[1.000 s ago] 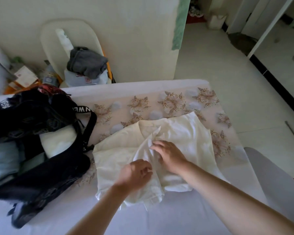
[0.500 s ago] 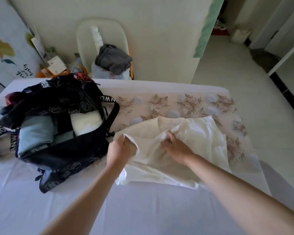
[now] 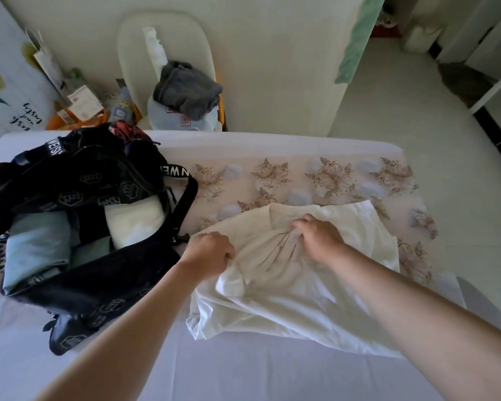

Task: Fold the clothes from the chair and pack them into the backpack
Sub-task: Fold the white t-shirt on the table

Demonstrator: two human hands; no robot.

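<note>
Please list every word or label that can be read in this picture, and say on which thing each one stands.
"WES": white band on top of the backpack.
"N WE": white band on its shoulder strap.
Dark script on the wall panel at left: not readable.
Red stamps on the card and the pale blue garment: too small.

Soft daylight spills in from the right over the pale floor (image 3: 411,134), leaving the near bed (image 3: 243,371) dim and bluish, with wide-angle bending at the edges and slight softness.
</note>
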